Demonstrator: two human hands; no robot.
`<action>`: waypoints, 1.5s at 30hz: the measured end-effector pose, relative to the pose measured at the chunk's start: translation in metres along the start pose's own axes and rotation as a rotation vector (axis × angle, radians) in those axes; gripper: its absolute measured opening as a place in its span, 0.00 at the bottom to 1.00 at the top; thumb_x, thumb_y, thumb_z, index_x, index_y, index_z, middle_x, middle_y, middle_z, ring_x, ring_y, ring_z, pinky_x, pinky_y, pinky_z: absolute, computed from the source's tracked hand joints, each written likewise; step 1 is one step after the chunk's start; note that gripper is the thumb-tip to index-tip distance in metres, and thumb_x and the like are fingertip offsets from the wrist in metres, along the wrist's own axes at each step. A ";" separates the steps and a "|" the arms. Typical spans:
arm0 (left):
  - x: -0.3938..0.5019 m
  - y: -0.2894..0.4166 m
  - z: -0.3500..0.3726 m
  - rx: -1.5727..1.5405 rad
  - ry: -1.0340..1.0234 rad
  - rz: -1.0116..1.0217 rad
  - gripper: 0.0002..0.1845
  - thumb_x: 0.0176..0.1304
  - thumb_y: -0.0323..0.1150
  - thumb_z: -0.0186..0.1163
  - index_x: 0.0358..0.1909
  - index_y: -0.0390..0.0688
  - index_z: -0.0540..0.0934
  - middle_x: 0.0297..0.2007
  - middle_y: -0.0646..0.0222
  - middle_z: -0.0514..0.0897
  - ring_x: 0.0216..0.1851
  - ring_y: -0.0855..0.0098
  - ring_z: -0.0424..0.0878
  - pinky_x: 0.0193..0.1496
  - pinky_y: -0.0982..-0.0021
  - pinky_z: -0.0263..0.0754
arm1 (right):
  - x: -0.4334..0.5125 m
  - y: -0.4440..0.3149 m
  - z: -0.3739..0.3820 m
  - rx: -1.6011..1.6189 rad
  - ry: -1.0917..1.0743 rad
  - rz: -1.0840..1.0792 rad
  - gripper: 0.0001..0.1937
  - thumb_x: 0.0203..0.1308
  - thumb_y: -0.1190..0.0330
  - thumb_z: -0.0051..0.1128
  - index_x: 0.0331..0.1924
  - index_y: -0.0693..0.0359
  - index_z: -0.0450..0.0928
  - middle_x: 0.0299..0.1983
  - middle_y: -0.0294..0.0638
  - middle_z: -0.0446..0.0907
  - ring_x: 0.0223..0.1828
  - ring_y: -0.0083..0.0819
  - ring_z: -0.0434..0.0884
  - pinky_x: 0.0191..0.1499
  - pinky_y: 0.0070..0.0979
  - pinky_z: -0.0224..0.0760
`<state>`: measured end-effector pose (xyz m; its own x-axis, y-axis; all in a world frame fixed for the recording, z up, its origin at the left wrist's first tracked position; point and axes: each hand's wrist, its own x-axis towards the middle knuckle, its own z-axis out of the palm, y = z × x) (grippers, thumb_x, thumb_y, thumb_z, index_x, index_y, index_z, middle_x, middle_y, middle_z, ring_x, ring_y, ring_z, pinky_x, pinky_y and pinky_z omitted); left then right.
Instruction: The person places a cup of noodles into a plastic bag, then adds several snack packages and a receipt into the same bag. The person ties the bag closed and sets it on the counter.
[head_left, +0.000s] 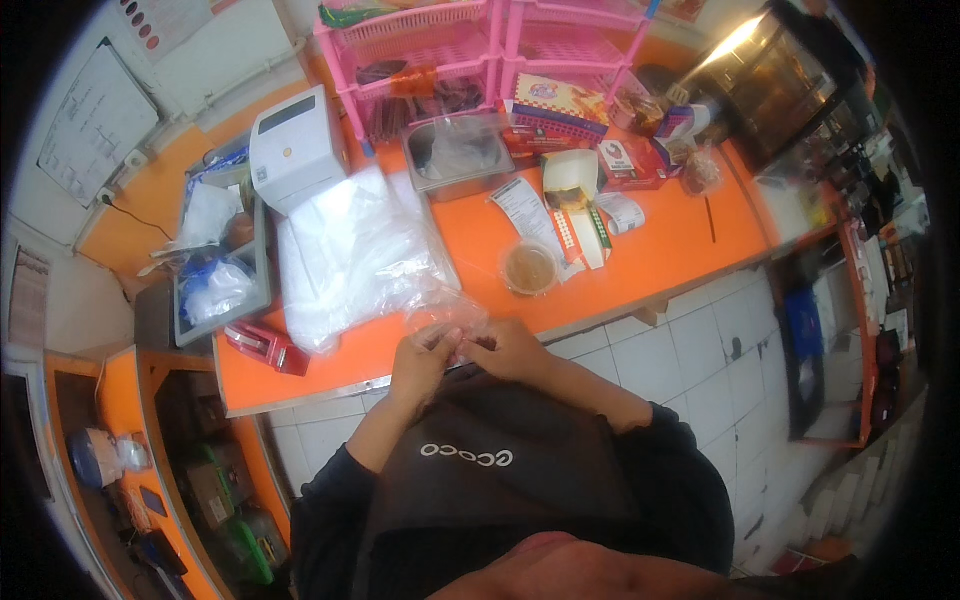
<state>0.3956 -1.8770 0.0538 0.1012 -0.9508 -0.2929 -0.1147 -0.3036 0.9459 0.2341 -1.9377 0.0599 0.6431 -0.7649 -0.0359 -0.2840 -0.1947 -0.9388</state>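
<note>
At the near edge of the orange counter (480, 232), my left hand (426, 364) and my right hand (510, 349) meet, fingertips pinching a clear plastic bag (450, 307). A stack of clear plastic bags (360, 255) lies just beyond and to the left. To the right of the hands stands a round lidded plastic tub (530, 268) with brownish contents, touching a printed paper slip (525, 210). An opened cardboard food box (574, 187) lies behind the tub. What the pinched bag holds, if anything, cannot be told.
A red tape dispenser (268, 349) sits at the left edge. Beside the bags are a white label printer (296, 150) and a grey crate (259, 277) with plastic bags. Behind stand a steel pan (459, 187), pink shelves (420, 45) and red boxes (634, 169). A lit glass cabinet (765, 90) is at upper right.
</note>
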 end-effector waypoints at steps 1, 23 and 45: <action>-0.001 0.002 -0.002 -0.025 -0.018 -0.020 0.15 0.67 0.38 0.54 0.45 0.38 0.82 0.32 0.72 0.80 0.27 0.80 0.73 0.33 0.77 0.69 | -0.001 -0.007 -0.004 0.031 -0.017 0.057 0.11 0.59 0.65 0.55 0.26 0.64 0.77 0.18 0.37 0.75 0.22 0.21 0.75 0.26 0.24 0.66; -0.007 -0.016 -0.034 0.471 0.312 0.097 0.27 0.52 0.20 0.55 0.58 0.36 0.71 0.37 0.57 0.78 0.38 0.62 0.78 0.39 0.63 0.73 | 0.005 0.027 -0.037 -0.415 0.423 -0.299 0.11 0.50 0.73 0.51 0.15 0.68 0.69 0.12 0.47 0.68 0.13 0.34 0.68 0.19 0.32 0.59; 0.009 -0.013 -0.038 -0.860 -0.109 -0.053 0.10 0.69 0.32 0.50 0.46 0.38 0.74 0.24 0.80 0.66 0.25 0.82 0.62 0.30 0.80 0.60 | 0.038 0.001 -0.009 -0.384 -0.437 -0.309 0.28 0.45 0.59 0.71 0.50 0.63 0.74 0.45 0.50 0.79 0.49 0.46 0.77 0.51 0.39 0.70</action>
<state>0.4356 -1.8796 0.0441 -0.0147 -0.9508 -0.3095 0.6785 -0.2368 0.6954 0.2513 -1.9724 0.0609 0.9424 -0.3346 0.0036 -0.2218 -0.6327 -0.7420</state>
